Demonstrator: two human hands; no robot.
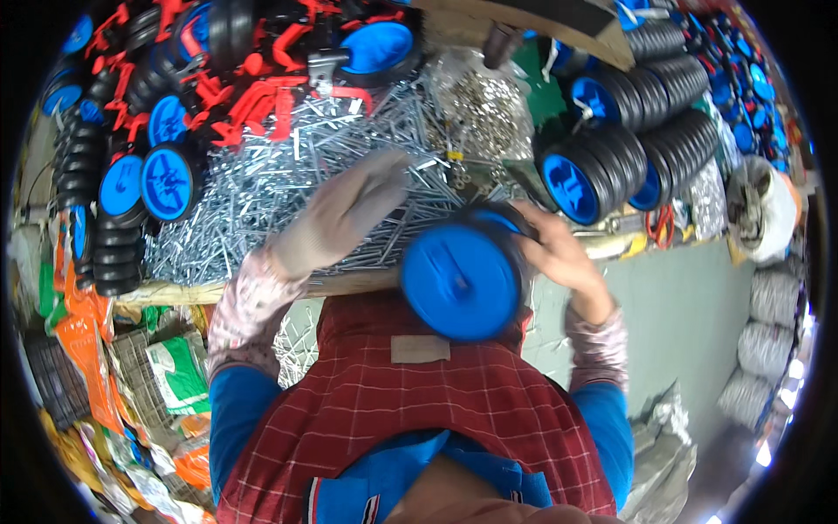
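Observation:
My right hand (563, 251), bare, is closed around the edge of a blue-and-black wheel (461, 281) held in front of my apron. Its broad blue face is toward me, and a second blue and black part shows behind it. My left hand (345, 210), in a pale glove, hovers over a heap of metal pins (236, 210) on the bench. Its fingers stretch out to the right, slightly blurred, with nothing visible in them. The palm is turned away from view.
Stacked black wheels with blue hubs (594, 179) stand at the right; more wheels (170, 183) and red plastic parts (262, 105) lie at the left. A clear bag of small metal pieces (484, 105) sits behind. Red-handled scissors (661, 227) lie near the bench edge (358, 282).

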